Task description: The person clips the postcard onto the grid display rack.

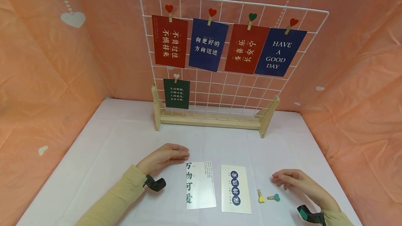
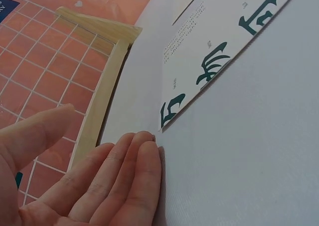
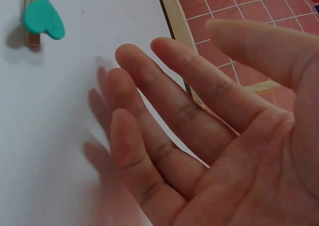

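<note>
My left hand is at the table beside the upper left corner of a white card with green characters. Its fingers are nearly straight and hold nothing; in the left wrist view the fingertips lie close to the card's corner. Right of that card lies a cream card with blue round characters. Two small clothespins, one with a yellow heart and one with a teal heart, lie farther right. Just beyond them my right hand hovers, relaxed and holding nothing, with the teal-heart clothespin near its fingertips.
A white wire grid on a wooden stand rises at the back. Red and blue cards hang along its top from heart clothespins, with a green card below at left. Orange cloth surrounds the white table.
</note>
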A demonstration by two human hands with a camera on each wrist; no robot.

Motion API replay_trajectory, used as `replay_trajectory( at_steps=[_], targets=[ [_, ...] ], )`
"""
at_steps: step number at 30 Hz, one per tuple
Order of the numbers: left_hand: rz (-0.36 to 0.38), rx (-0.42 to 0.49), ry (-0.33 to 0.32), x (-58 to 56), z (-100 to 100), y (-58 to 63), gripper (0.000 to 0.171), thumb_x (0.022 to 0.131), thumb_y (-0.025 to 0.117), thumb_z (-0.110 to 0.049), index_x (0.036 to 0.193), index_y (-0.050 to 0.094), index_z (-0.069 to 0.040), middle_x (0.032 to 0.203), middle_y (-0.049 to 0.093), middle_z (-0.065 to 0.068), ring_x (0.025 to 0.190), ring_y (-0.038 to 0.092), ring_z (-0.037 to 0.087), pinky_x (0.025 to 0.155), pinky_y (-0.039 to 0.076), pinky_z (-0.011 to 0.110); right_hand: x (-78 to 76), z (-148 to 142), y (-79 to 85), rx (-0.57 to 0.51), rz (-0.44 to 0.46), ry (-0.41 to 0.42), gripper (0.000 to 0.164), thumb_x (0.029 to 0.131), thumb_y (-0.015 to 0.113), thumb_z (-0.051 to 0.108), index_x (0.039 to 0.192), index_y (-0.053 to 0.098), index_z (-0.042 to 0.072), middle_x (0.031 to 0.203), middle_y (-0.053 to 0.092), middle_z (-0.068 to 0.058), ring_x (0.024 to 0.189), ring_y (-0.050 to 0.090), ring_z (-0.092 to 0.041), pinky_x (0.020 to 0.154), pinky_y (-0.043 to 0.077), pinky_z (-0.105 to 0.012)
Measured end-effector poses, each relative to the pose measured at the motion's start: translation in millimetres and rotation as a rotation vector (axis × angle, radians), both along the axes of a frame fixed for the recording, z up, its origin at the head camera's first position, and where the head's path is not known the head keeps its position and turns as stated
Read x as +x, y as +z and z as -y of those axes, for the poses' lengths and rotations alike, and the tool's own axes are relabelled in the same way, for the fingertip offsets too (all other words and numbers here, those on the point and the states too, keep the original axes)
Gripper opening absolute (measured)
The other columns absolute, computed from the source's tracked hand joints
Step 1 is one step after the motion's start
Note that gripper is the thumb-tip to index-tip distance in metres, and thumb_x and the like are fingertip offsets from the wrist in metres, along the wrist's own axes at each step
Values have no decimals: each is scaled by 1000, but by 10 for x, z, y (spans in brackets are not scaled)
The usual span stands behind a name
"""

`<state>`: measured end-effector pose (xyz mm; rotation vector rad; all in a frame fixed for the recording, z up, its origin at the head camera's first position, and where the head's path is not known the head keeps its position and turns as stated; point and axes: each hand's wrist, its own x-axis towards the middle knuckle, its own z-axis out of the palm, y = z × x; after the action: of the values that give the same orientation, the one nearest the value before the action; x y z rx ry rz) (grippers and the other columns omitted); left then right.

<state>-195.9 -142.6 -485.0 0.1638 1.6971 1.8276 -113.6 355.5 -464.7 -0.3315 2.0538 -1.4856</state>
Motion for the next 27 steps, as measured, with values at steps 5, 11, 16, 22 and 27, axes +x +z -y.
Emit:
replay_trajectory(
  at_steps=[5, 11, 16, 22, 27],
  targets=[
    [-34, -61, -1, 3, -14, -2, 38, 94, 61, -7, 123, 52, 16, 111, 64, 19, 98, 64, 22, 89, 52, 34, 21, 8, -30, 4, -1, 10, 35, 104, 41, 14, 125, 54, -10, 117, 64, -17, 102, 62, -17, 80, 53, -29],
    [-92, -163, -2, 21, -32, 35, 38, 91, 65, -11, 120, 57, 12, 108, 65, 15, 96, 64, 22, 87, 53, 33, 32, 38, -64, -11, -9, 36, 34, 104, 41, 13, 125, 55, -10, 117, 64, -17, 101, 62, -18, 80, 53, -30],
    [-177, -300, -9, 33, -46, 71, 35, 88, 69, -16, 114, 63, 6, 103, 68, 10, 91, 65, 20, 86, 53, 34, 42, 55, -65, -36, -15, 51, 35, 104, 39, 11, 126, 53, -12, 117, 63, -20, 101, 62, -18, 79, 52, -29],
    [-261, -349, -38, 22, -62, 79, 30, 86, 71, -12, 110, 66, 6, 96, 70, 11, 86, 66, 20, 83, 54, 35, 47, 67, -67, -38, -31, 59, 34, 104, 39, 10, 125, 53, -12, 117, 64, -19, 100, 62, -17, 79, 53, -29],
    [-315, -371, -68, -6, -70, 49, 23, 84, 72, -7, 103, 68, 5, 88, 70, 8, 80, 65, 17, 77, 54, 31, 52, 73, -73, -21, -31, 56, 34, 103, 41, 12, 125, 53, -12, 116, 64, -17, 98, 61, -16, 78, 53, -28]
  ],
)
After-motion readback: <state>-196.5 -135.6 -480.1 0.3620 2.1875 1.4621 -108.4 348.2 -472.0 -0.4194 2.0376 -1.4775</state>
